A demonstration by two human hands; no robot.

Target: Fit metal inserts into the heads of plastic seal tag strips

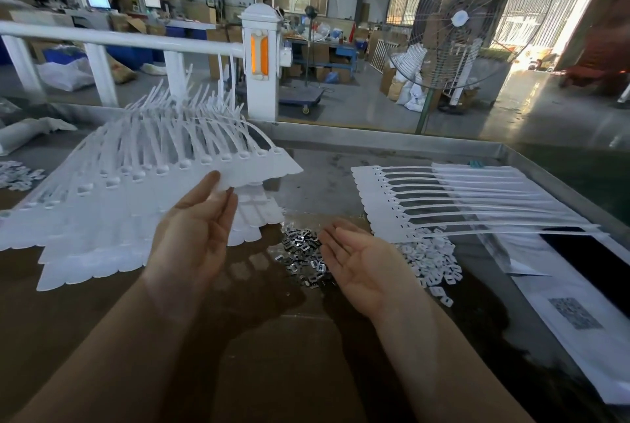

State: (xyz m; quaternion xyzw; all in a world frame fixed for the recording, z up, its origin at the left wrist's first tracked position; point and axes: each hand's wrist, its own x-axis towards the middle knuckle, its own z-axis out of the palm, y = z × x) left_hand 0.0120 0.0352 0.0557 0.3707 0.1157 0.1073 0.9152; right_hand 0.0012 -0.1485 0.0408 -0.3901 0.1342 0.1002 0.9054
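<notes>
Left of centre, the left hand (196,228) is raised palm-up, its thumb and fingertips pinching the lower edge of a white plastic sheet of joined seal tag strips (191,153), whose rounded heads run in a row and whose thin tails fan toward the upper left. It hovers over a stack of similar white strip sheets (85,218) on the brown worktop (289,354). At centre right, the right hand (358,259) lies open, palm up, fingers relaxed and holding nothing, just beside a small heap of shiny square metal inserts (301,252). Another flat white sheet of strips (426,197) lies at right, above a pile of small white plastic pieces (429,262). This looks like staging a fresh sheet; next, the free hand likely needs to gather inserts and press each into a head.
</notes>
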